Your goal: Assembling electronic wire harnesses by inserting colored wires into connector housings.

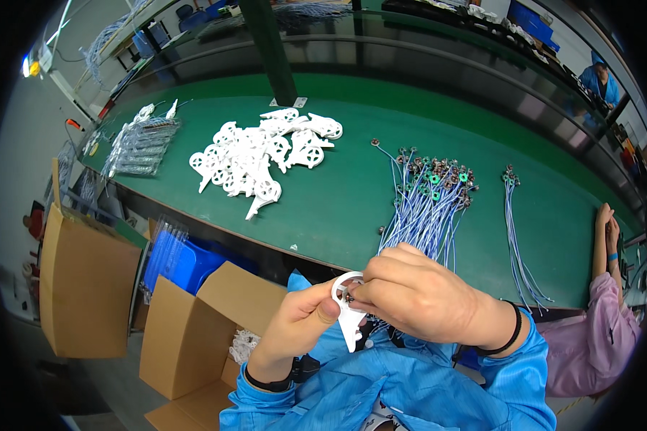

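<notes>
Many white parts (241, 158): their arms are overlapping, so pulling one free could be dragging its neighbours along; they are lying on the green table (323, 223), ahead and left of your hands.
Left hand (298, 323): you are pinching the white holder (349, 327) between thumb and fingers; a loosening grip could be letting it twist under uneven pressure.
White ring and tail: a slip could be dropping them toward your lap; the holder is sitting between both hands, touching them, ring up and tail down, nearer you than the table edge.
Small dark piece (349, 296): a skewed angle could be making it jam at the ring; whether a wire is joined to it, you cannot tell.
Right hand (424, 298): you are pinching that piece, your fingertips partly hiding the contact, so misalignment could be going unnoticed.
Blue-white wires (424, 223): they are lying just beyond your right hand, where its knuckles could be snagging them.
</notes>
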The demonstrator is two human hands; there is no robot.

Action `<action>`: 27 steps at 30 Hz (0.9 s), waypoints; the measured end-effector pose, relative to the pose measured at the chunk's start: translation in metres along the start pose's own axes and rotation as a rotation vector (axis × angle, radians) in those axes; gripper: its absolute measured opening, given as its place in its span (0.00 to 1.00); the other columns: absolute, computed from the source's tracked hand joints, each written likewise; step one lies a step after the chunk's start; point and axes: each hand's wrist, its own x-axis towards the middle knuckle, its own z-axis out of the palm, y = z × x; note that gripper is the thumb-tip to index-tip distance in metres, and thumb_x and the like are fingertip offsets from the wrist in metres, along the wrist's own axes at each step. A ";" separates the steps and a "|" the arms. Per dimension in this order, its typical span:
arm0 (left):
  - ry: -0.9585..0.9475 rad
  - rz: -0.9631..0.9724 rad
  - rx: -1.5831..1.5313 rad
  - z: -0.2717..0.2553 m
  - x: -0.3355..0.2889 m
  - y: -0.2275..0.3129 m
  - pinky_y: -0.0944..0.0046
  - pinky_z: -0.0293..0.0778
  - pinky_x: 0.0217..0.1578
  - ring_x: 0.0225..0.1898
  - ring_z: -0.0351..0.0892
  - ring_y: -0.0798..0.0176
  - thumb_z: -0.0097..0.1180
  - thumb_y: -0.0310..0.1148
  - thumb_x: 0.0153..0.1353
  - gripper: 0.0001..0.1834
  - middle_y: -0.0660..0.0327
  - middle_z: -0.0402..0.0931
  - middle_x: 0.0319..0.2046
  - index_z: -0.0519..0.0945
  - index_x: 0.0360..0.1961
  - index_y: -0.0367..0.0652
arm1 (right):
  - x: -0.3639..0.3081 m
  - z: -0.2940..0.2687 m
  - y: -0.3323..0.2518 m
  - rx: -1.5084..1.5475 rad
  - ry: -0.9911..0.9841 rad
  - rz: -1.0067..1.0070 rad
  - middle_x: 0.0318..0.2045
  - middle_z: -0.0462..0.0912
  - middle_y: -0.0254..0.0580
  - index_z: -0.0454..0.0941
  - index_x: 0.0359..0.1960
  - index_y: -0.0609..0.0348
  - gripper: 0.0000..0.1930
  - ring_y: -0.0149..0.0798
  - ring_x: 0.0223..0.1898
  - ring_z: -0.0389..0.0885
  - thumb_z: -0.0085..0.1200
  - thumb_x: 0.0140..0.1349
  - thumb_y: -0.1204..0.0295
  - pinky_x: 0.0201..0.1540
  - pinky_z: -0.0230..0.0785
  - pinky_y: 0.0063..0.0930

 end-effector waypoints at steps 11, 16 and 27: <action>0.022 -0.066 0.124 0.001 0.001 0.003 0.70 0.70 0.46 0.45 0.74 0.70 0.43 0.44 0.70 0.28 0.58 0.76 0.45 0.66 0.61 0.30 | -0.001 0.002 -0.001 0.004 -0.095 0.050 0.28 0.70 0.42 0.75 0.36 0.64 0.11 0.42 0.31 0.72 0.58 0.49 0.76 0.35 0.66 0.33; 0.063 -0.079 0.207 0.002 0.002 0.002 0.71 0.70 0.45 0.44 0.73 0.71 0.42 0.44 0.71 0.27 0.59 0.76 0.44 0.68 0.59 0.30 | 0.002 0.001 -0.003 -0.071 -0.176 0.059 0.28 0.69 0.42 0.74 0.38 0.64 0.12 0.44 0.31 0.72 0.55 0.51 0.75 0.36 0.66 0.34; 0.114 -0.123 0.015 0.007 0.005 0.008 0.63 0.74 0.37 0.36 0.77 0.62 0.40 0.48 0.70 0.28 0.53 0.76 0.35 0.67 0.54 0.29 | 0.005 -0.011 -0.004 0.271 -0.028 0.245 0.33 0.71 0.44 0.75 0.42 0.62 0.11 0.47 0.37 0.73 0.56 0.57 0.75 0.41 0.66 0.36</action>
